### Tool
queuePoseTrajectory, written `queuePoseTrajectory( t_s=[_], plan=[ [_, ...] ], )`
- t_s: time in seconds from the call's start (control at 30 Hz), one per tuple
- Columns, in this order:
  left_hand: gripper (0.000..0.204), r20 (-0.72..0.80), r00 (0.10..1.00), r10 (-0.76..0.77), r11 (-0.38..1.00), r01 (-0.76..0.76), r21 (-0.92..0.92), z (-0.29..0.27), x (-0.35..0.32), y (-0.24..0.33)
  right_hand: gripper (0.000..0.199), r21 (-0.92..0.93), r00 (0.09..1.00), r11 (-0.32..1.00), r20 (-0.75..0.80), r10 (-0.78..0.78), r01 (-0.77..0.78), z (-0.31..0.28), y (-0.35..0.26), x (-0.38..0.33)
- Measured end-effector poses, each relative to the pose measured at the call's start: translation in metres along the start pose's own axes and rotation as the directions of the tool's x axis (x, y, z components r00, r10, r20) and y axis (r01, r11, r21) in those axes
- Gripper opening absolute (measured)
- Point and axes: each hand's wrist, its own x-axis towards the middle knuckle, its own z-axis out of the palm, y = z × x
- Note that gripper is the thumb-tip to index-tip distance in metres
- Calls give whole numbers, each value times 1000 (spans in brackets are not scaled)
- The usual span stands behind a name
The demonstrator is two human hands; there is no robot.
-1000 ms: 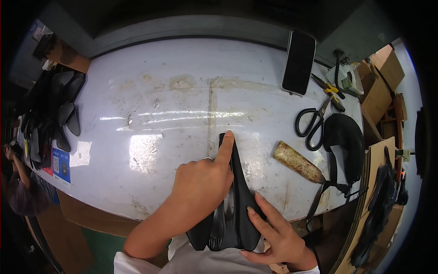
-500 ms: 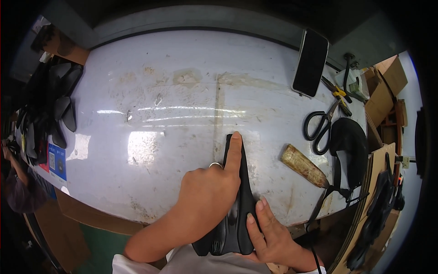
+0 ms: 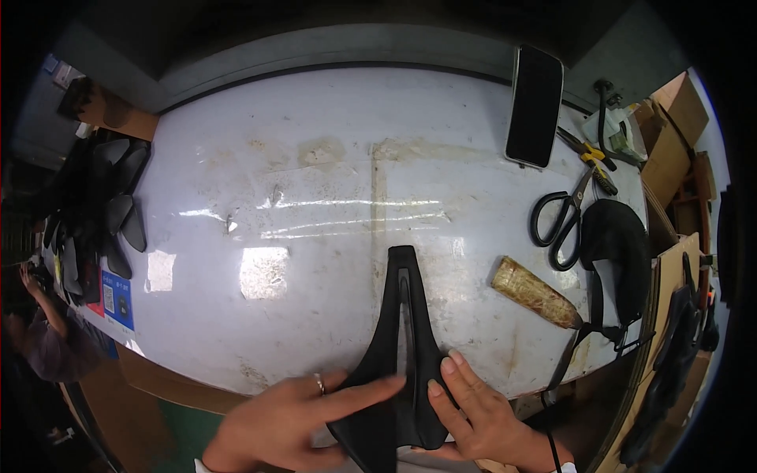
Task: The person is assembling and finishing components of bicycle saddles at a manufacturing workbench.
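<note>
A black bicycle saddle cover (image 3: 400, 311) lies on the white worktable (image 3: 331, 181) at its near edge, its narrow nose pointing away from me. My left hand (image 3: 292, 418) lies flat across its wide rear part, fingers stretched to the right, a ring on one finger. My right hand (image 3: 481, 414) holds the saddle's right rear edge, fingertips pressing on its surface. A long slot runs down the saddle's middle.
A black phone (image 3: 535, 106) lies at the back right. Black scissors (image 3: 561, 217), yellow-handled pliers (image 3: 590, 158), a wooden-handled tool (image 3: 536, 293) and a black pad with straps (image 3: 619, 244) lie right. Black saddle parts (image 3: 118, 209) are stacked left. Cardboard boxes (image 3: 670, 126) stand far right. Another person's hand (image 3: 31, 280) shows left.
My left hand slid back from the saddle's nose to its wide rear and turned sideways. The nose and slot are now uncovered. My right hand stays at the right rear edge.
</note>
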Motion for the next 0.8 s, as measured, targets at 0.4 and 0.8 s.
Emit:
queuePoseTrajectory(
  t_s=[0.4,0.8],
  plan=[
    [16,111,859,500,843,-512,164,22,6,3,80,-50,996,999,-90,-16,11,3,1,8],
    [101,-322,934,155,967,-78,241,64,-15,-12,81,-2,991,1000,-134,2,-2,6,2,8]
  ],
)
